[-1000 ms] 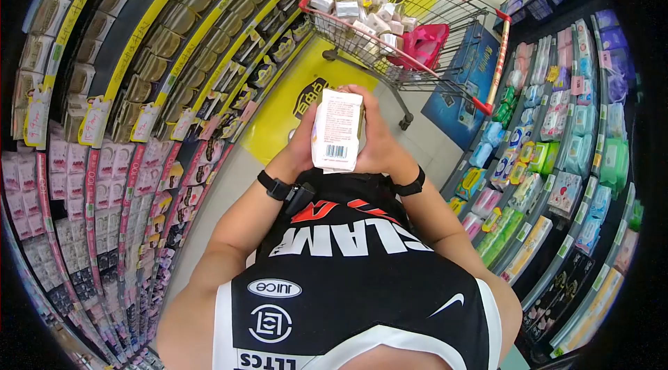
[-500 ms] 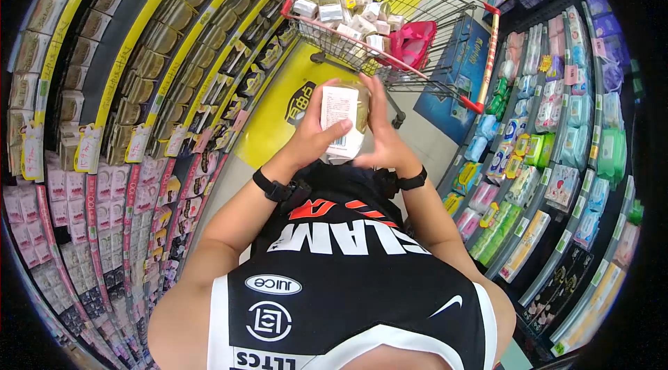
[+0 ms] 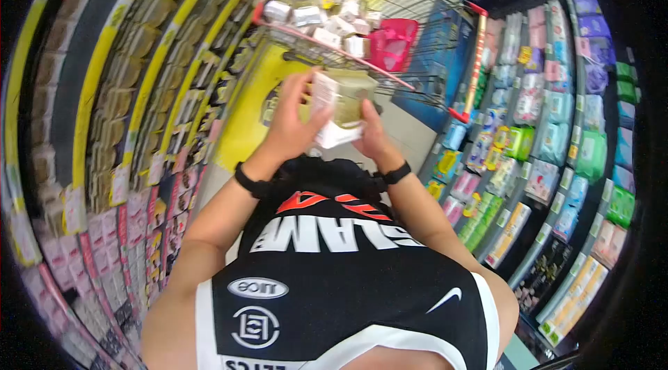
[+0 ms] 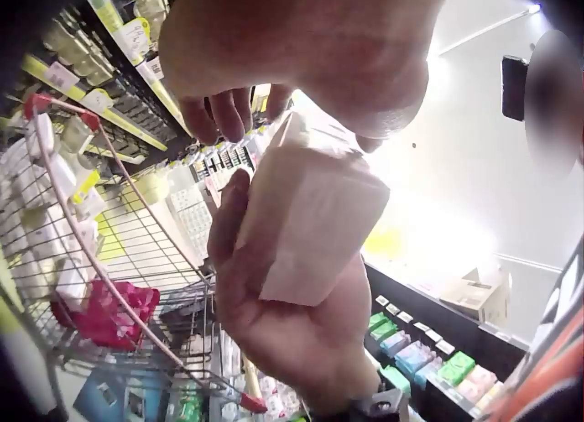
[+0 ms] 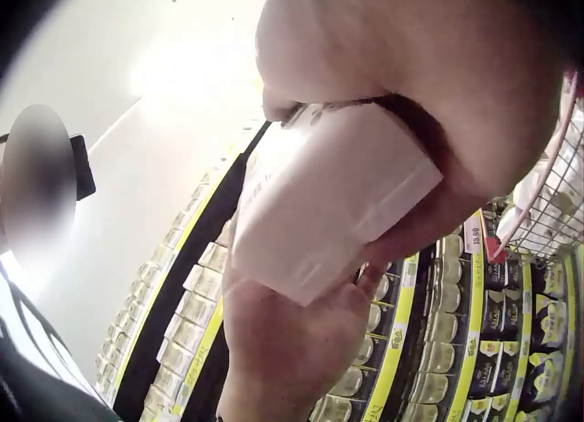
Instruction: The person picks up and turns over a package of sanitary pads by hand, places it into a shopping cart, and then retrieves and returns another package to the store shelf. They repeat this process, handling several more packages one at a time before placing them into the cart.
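A small white carton (image 3: 339, 137) with an olive-gold side is between both hands, in front of the black jersey. From the left, my left hand (image 3: 289, 123) holds it, the thumb lying against its printed white face. My right hand (image 3: 376, 135) grips the opposite side, its thumb on the gold panel and the other fingers hidden behind. In the left wrist view the carton's plain white end (image 4: 324, 217) leans over the right palm (image 4: 292, 331). The right wrist view has the left palm (image 5: 292, 335) beneath the carton (image 5: 333, 198).
A red-rimmed shopping cart (image 3: 424, 79) stands just ahead, with several similar cartons (image 3: 306, 17) and a pink bag (image 3: 393, 45) inside. Shelves of gold packs (image 3: 149, 67) line the left; colourful soft packs (image 3: 550, 102) fill the right shelves. A blue box (image 3: 435, 57) is by the cart.
The carton has turned from its barcode face to show the gold side. The left thumb has come onto its white face. The cart has shifted left in the head view.
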The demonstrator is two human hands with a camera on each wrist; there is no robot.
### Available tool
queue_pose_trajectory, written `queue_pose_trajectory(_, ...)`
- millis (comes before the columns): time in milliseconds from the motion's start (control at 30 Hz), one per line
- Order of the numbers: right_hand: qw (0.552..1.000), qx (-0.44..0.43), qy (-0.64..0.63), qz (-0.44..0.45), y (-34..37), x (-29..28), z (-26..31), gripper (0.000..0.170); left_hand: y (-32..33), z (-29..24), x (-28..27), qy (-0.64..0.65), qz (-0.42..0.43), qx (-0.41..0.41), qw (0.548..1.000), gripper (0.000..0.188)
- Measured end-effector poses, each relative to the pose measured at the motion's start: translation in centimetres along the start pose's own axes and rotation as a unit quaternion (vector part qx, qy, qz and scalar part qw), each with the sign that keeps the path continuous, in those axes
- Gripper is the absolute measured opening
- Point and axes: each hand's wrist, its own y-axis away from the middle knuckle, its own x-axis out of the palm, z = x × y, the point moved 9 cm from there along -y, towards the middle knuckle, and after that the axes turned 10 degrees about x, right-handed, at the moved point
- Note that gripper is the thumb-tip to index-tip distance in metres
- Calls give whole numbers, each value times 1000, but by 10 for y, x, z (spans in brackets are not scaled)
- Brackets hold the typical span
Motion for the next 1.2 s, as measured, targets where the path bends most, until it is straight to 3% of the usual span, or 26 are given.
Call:
queue_pose_trajectory(33,999,-14,19,21,-9,10,12,56,-5,6,-10,-11,-10,-21,1000,75)
queue_pose_trajectory(100,992,-20,113,-46,-28,9,27,58,-17,15,-15,43,-17,-41,998,82)
queue_pose_trajectory(200,996,6,83,-37,-51,21,46,61,-42,17,-32,46,-16,-44,998,89)
queue_pose_trajectory(300,997,-9,74,21,-58,57,86,63,-60,44,-44,161,3,-89,983,83)
queue_pose_trajectory(367,967,-51,249,10,-67,51,100,59,-76,50,-52,159,72,-82,981,78)
queue_pose_trajectory(433,983,33,171,-60,-81,44,95,59,-88,52,-59,139,144,-71,977,78)
queue_pose_trajectory(500,950,8,310,-18,-104,52,99,79,-95,62,-67,183,165,-41,968,91)
queue_pose_trajectory(567,951,-12,308,32,-118,73,93,96,-102,63,-72,253,194,-21,947,99)
queue_pose_trajectory(600,948,8,317,34,-127,87,90,109,-102,61,-78,168,218,46,960,110)
queue_pose_trajectory(633,931,3,364,29,-133,90,85,108,-99,71,-74,223,214,-2,951,111)
queue_pose_trajectory(667,950,23,310,30,-141,92,78,105,-94,80,-71,276,208,-50,937,112)
queue_pose_trajectory(767,976,53,206,45,-162,92,75,95,-106,96,-83,247,128,-94,956,108)
queue_pose_trajectory(833,985,52,160,43,-173,87,83,89,-119,102,-103,108,29,-35,993,104)
queue_pose_trajectory(867,989,47,138,34,-176,82,90,85,-118,107,-112,84,-7,-51,995,84)
queue_pose_trajectory(933,990,40,133,-5,-188,79,105,70,-118,109,-124,76,-91,-58,991,69)
queue_pose_trajectory(967,997,18,75,30,-191,79,113,61,-120,110,-131,70,-134,-59,987,62)
queue_pose_trajectory(1000,995,25,84,43,-197,70,119,60,-125,106,-131,82,-127,-60,987,50)
queue_pose_trajectory(1133,976,19,213,39,-205,50,138,67,-129,117,-106,200,-123,-149,961,47)
queue_pose_trajectory(1200,959,39,272,74,-207,50,143,75,-140,107,-87,147,-65,-152,975,59)
